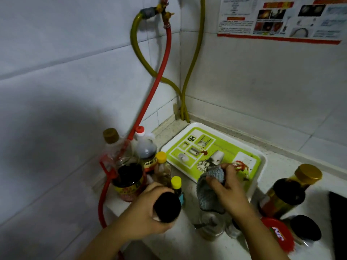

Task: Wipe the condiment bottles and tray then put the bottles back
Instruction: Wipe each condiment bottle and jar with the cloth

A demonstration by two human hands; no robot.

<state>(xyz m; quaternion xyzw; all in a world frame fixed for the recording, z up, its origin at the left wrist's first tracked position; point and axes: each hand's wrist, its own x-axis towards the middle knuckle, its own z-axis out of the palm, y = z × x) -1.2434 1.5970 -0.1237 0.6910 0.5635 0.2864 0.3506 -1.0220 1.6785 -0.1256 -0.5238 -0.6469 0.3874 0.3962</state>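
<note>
Head view: the left hand (148, 209) curls round 1 dark, yellow-capped condiment bottle (168, 204), its long axis tilted, cap pointing away. Just right of that grip, the right hand (228, 190) bunches a grey-blue cloth (210, 186), which sits nearer the stained green-and-white plastic tray (260, 177) beyond.
</note>
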